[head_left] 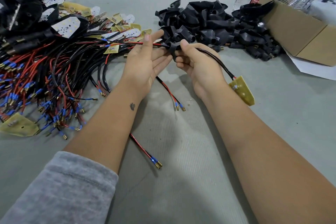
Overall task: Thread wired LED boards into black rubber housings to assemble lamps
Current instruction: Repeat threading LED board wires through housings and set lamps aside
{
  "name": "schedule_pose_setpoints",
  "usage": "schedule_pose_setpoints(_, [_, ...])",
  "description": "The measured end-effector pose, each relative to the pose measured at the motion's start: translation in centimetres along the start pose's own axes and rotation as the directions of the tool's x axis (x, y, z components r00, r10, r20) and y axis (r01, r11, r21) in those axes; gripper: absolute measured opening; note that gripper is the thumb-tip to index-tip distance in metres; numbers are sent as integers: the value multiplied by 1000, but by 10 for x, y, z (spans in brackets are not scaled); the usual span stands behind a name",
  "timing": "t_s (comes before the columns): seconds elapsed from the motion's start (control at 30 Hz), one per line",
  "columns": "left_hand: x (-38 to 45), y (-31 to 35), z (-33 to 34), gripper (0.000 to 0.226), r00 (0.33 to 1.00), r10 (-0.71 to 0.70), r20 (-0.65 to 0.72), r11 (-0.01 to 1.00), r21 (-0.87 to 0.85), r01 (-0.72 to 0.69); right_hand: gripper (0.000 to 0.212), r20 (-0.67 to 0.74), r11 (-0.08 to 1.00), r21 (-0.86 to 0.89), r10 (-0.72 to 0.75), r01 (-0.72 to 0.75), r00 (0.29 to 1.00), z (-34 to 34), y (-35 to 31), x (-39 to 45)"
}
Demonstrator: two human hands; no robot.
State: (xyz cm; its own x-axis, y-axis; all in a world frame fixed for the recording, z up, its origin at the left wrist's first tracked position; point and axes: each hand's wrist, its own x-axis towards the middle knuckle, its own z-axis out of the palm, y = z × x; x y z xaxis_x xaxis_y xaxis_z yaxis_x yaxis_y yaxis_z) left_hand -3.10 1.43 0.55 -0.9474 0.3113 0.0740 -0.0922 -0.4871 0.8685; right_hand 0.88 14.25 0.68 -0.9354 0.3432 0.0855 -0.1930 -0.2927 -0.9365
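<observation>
Rubber housing [174, 49], small and black, sits between the two hands above the grey table [181, 169], with a wired LED board's cable run through it. The right hand [196, 63] curls its fingers and thumb around the housing, and the black cable [216, 62] arcs out past that hand's outer side to the yellow LED board [241, 92], which hangs just beside the right wrist. The left hand [145, 60] pinches the red and black wires [143, 42] between thumb and forefinger where they come out of the housing's far end; its other fingers lie loosely spread under the part. Beyond the right hand lies a heap of empty black housings [214, 23], touching a cardboard box [298, 31] further out to the right. Out past the left hand spreads a tangle of wired boards [54, 78] with blue-sleeved terminals, and finished lamps [67, 25] are stacked behind it. Two loose wire pairs [171, 94] rest on the table beneath the forearms.
</observation>
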Motion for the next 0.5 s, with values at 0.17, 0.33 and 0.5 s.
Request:
schedule_pose_setpoints(0.17, [-3,2,-1,20,998,-57,29,991,122,53,15,6,1000,8,15,-15,1000,-7,-2,1])
schedule_pose_setpoints(0.33, [-3,-6,-1,18,996,-54,73,953,301,29,17,37,999,-35,29,-28,999,-7,-3,0])
schedule_pose_setpoints(0.5, [-2,-3,-4,20,1000,-27,10,979,205,24,6,106,996,-85,-7,16,994,-5,-4,-3])
